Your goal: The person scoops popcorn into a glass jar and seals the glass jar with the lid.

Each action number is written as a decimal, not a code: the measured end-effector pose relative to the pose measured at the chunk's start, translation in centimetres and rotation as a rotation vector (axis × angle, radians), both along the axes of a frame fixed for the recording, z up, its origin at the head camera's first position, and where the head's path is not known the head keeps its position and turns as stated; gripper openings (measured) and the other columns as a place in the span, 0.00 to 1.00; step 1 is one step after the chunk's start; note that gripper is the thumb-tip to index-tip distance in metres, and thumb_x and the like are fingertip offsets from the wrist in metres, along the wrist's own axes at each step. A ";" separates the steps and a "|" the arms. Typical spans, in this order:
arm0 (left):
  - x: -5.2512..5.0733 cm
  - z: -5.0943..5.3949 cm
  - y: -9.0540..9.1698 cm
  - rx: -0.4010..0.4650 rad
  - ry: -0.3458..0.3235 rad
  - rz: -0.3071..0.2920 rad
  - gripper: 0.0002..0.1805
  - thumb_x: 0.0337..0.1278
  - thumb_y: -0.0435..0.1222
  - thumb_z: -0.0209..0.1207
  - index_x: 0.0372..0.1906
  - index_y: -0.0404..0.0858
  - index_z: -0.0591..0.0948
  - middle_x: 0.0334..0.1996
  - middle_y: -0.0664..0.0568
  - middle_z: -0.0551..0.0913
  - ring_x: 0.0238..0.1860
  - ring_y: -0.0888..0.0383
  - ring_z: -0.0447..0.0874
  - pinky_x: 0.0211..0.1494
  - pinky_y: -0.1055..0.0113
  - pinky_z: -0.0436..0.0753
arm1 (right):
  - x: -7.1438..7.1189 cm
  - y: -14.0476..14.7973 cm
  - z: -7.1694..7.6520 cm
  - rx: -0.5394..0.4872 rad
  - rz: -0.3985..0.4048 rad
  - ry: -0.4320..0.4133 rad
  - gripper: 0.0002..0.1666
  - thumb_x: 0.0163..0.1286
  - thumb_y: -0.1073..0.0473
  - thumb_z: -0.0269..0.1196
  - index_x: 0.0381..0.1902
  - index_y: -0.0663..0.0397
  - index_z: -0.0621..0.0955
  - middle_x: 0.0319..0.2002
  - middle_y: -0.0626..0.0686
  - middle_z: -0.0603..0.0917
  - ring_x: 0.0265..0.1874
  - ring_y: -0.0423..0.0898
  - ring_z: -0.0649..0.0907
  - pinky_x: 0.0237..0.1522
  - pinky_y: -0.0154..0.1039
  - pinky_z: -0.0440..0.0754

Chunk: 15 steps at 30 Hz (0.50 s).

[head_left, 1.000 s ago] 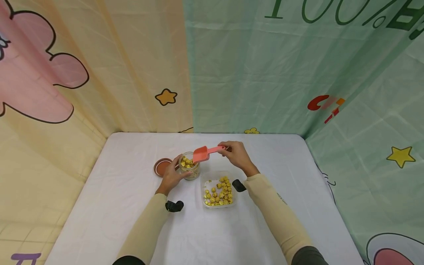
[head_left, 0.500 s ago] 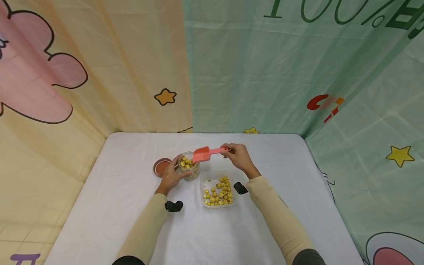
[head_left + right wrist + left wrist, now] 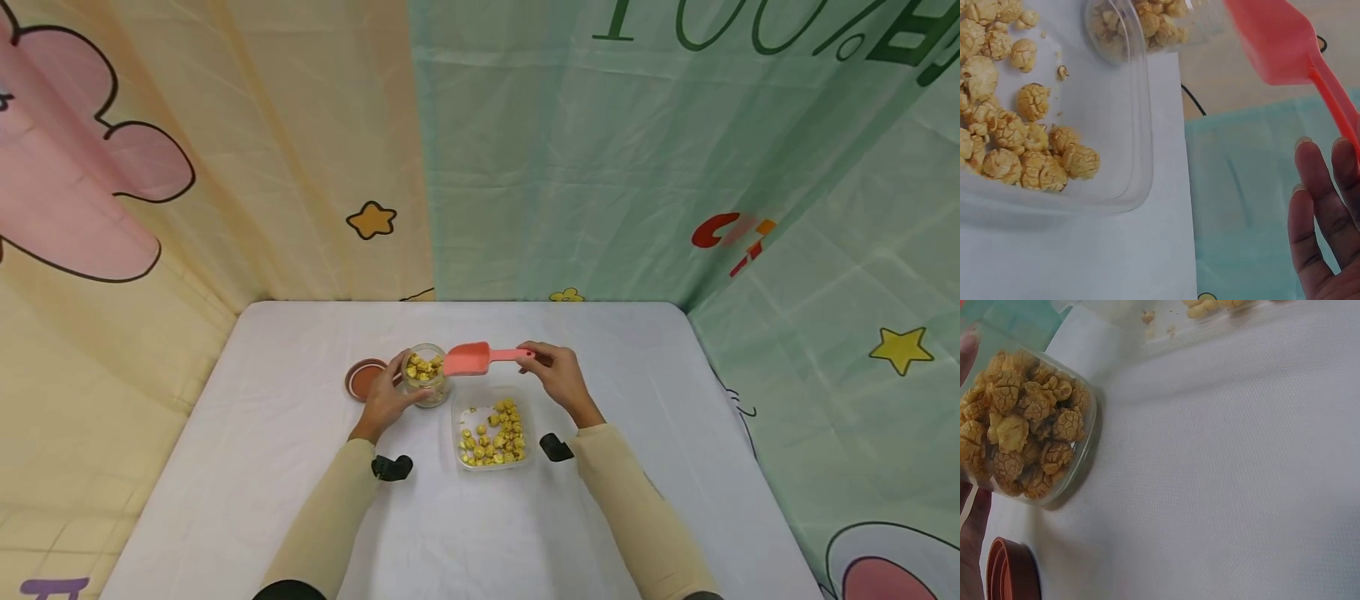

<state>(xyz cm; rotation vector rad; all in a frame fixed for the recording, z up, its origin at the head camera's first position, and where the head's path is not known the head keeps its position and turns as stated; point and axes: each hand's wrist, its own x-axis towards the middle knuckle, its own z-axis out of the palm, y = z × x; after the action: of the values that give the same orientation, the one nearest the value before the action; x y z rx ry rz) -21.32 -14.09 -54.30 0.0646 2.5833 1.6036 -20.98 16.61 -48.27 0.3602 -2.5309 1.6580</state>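
My left hand (image 3: 386,402) grips a clear glass jar (image 3: 432,397) from its left side, thumb in front. Popcorn (image 3: 1029,425) fills much of the jar, as the left wrist view shows. By its handle end, my right hand (image 3: 561,377) holds a coral-red scoop (image 3: 467,359), whose blade is beside the jar's mouth on the right. No popcorn shows on the blade in the head view. Below the scoop sits a clear plastic container (image 3: 456,454) with popcorn pieces (image 3: 1007,125) lying mostly along its right and front parts.
A reddish-brown round lid (image 3: 363,380) lies on the white tablecloth (image 3: 300,375), just left of my left hand. Printed curtains (image 3: 562,167) stand behind the table and along its sides.
My right hand and the scoop have shifted right and slightly toward me, and the scoop has levelled out. My left hand stays on the jar.
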 end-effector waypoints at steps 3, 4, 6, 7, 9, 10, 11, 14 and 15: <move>0.0 -0.1 0.0 -0.001 -0.004 0.002 0.49 0.47 0.33 0.72 0.74 0.37 0.58 0.69 0.38 0.64 0.70 0.43 0.61 0.72 0.54 0.66 | 0.7 0.6 -0.6 -0.034 0.000 -0.026 0.15 0.67 0.58 0.63 0.46 0.62 0.84 0.35 0.62 0.85 0.32 0.49 0.85 0.42 0.40 0.85; 0.0 -0.1 0.0 -0.004 -0.008 0.003 0.49 0.47 0.33 0.72 0.74 0.38 0.58 0.69 0.38 0.64 0.70 0.43 0.62 0.72 0.54 0.66 | 1.0 0.8 -0.7 -0.043 0.001 -0.032 0.15 0.67 0.58 0.63 0.46 0.62 0.84 0.35 0.61 0.85 0.32 0.48 0.85 0.42 0.40 0.85; -0.1 -0.1 0.0 -0.010 -0.018 0.008 0.49 0.47 0.34 0.72 0.74 0.38 0.58 0.69 0.38 0.64 0.70 0.43 0.62 0.71 0.53 0.66 | 1.5 1.1 -1.1 -0.056 0.004 -0.045 0.15 0.67 0.58 0.63 0.47 0.61 0.84 0.36 0.63 0.85 0.32 0.47 0.84 0.41 0.40 0.85; -0.1 -0.1 0.0 -0.013 -0.021 0.010 0.49 0.47 0.34 0.72 0.74 0.39 0.58 0.69 0.39 0.64 0.69 0.43 0.62 0.71 0.53 0.67 | 1.8 1.3 -1.3 -0.060 0.003 -0.053 0.15 0.67 0.57 0.63 0.47 0.61 0.84 0.36 0.63 0.85 0.33 0.47 0.84 0.40 0.39 0.84; -0.1 -0.1 0.0 -0.016 -0.016 0.007 0.49 0.47 0.34 0.72 0.74 0.38 0.58 0.69 0.38 0.64 0.69 0.42 0.62 0.71 0.53 0.67 | 2.4 1.6 -1.8 -0.063 -0.005 -0.072 0.15 0.66 0.57 0.63 0.47 0.59 0.84 0.36 0.62 0.85 0.33 0.45 0.84 0.40 0.37 0.84; -0.1 -0.1 0.0 -0.015 -0.010 0.004 0.49 0.47 0.34 0.72 0.74 0.38 0.58 0.69 0.37 0.64 0.69 0.42 0.62 0.71 0.53 0.67 | 2.7 1.7 -2.1 -0.066 -0.009 -0.079 0.15 0.67 0.57 0.63 0.47 0.59 0.84 0.37 0.63 0.85 0.33 0.45 0.84 0.39 0.35 0.83; -0.1 -0.1 0.0 -0.013 -0.004 0.002 0.49 0.47 0.34 0.72 0.74 0.38 0.58 0.69 0.37 0.65 0.69 0.42 0.62 0.71 0.53 0.67 | 3.0 1.9 -2.3 -0.070 -0.012 -0.088 0.15 0.66 0.57 0.63 0.47 0.60 0.84 0.37 0.63 0.85 0.33 0.45 0.84 0.39 0.34 0.83; -0.1 -0.1 0.0 -0.012 0.013 -0.003 0.49 0.46 0.34 0.72 0.73 0.36 0.59 0.68 0.36 0.65 0.69 0.42 0.63 0.71 0.53 0.67 | 3.9 2.2 -3.2 -0.086 -0.009 -0.113 0.15 0.66 0.60 0.63 0.48 0.63 0.83 0.38 0.63 0.85 0.34 0.47 0.85 0.41 0.34 0.84; 0.0 -0.1 0.0 -0.018 0.011 -0.001 0.49 0.46 0.35 0.73 0.73 0.37 0.59 0.68 0.36 0.65 0.69 0.42 0.63 0.71 0.53 0.67 | 4.1 2.3 -3.4 -0.088 -0.009 -0.121 0.15 0.67 0.61 0.63 0.48 0.64 0.83 0.38 0.63 0.85 0.34 0.48 0.85 0.42 0.36 0.85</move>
<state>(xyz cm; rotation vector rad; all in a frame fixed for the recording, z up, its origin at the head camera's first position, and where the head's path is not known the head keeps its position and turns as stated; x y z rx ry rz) -21.36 -14.12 -54.44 0.0736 2.6050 1.5836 -16.84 18.93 -51.70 0.2473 -2.5274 1.8335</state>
